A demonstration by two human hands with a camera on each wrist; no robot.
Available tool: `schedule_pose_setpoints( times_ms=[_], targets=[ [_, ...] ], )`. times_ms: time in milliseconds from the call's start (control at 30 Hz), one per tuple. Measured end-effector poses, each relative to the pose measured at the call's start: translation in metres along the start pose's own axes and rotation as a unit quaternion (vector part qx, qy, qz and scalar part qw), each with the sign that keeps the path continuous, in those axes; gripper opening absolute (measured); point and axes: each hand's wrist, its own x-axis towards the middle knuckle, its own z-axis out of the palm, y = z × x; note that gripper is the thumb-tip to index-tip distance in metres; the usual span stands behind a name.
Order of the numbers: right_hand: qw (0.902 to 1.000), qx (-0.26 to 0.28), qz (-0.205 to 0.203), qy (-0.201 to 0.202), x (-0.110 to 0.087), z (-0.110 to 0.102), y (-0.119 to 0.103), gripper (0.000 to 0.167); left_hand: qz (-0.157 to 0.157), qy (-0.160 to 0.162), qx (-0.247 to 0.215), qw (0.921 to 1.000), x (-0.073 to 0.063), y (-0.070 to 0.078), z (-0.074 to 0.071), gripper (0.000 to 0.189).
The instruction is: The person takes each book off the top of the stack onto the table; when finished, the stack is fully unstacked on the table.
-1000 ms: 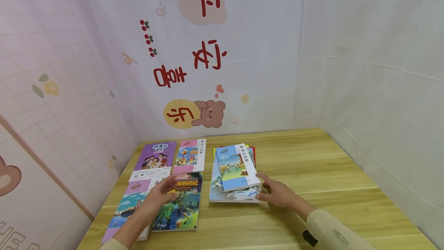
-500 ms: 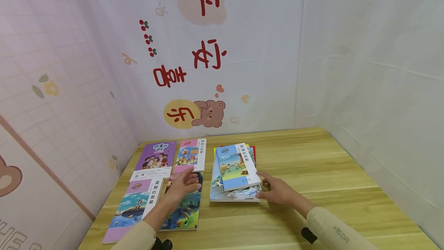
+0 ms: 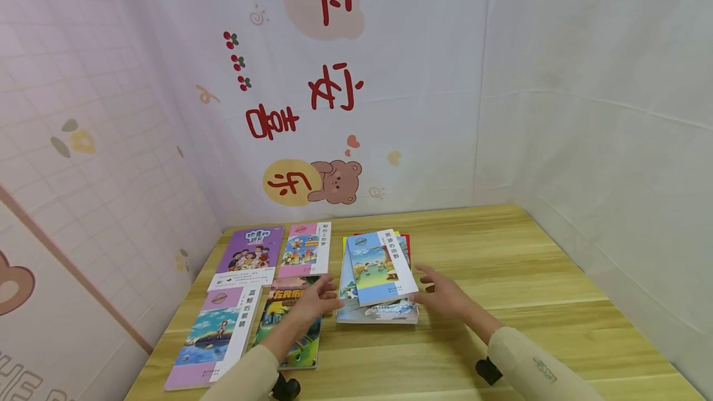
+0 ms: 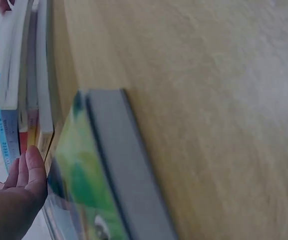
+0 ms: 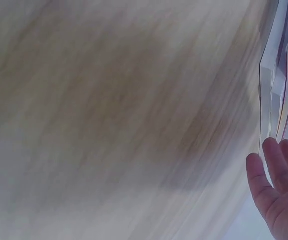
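A loose stack of paperback books sits mid-table. On top, slightly turned, is a light-blue book (image 3: 375, 271) with a white title strip; a grey-blue book (image 3: 356, 313) sticks out beneath it. My left hand (image 3: 314, 303), fingers spread and relaxed, is at the stack's left side, above a green dinosaur-picture book (image 3: 303, 351). On the opposite side my right hand (image 3: 445, 297) has its fingertips close to the stack's right edge. The left wrist view shows the fingertips of the left hand (image 4: 21, 185) right by the book spines (image 4: 34, 125). Neither hand grips anything.
Left of the stack lie a purple book (image 3: 253, 251), a pink book (image 3: 303, 249) and a pink-and-blue book (image 3: 208, 339). The wooden table (image 3: 490, 252) meets a printed cloth wall (image 3: 423, 141) at the back. A black wrist camera (image 3: 285, 387) hangs under the left sleeve.
My left hand has moved right, from over the pink-and-blue and green books to the stack's left side. The right hand has shifted slightly up beside the stack. The books stay put.
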Motion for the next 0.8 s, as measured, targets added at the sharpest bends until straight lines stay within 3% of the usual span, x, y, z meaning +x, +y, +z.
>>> schedule_pose_setpoints(
  times_ms=[367,633,800],
  targets=[
    [0.9987,0.026,0.026,0.034,0.004,0.004,-0.002,0.079,0.007,-0.038,0.023,0.999,0.005,-0.007,0.005,0.081],
    [0.9979,0.038,0.024,0.047,0.008,0.015,-0.001,0.08,0.014,-0.023,0.057,0.998,0.005,-0.012,0.007,0.082],
    [0.9976,0.033,0.026,0.055,0.009,0.02,-0.001,0.079,0.013,-0.023,0.056,0.9981,0.003,-0.011,0.009,0.082]
  ],
)
